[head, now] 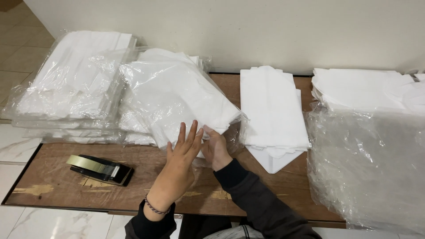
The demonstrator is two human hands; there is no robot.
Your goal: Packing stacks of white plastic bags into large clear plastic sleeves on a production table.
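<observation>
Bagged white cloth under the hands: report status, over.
Left hand flat, open on bagged white cloth. Right hand grips its edge. Tape dispenser left, clear. Over.

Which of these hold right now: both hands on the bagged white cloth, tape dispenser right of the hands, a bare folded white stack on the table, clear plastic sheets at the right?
1. Both hands touch the bagged white cloth: true; the left hand lies flat on its near edge, the right hand holds that edge.
2. The tape dispenser sits right of the hands: false; it sits left of them.
3. A bare folded white stack lies on the wooden table: true.
4. The clear plastic sheets lie at the left: false; at the right.
</observation>
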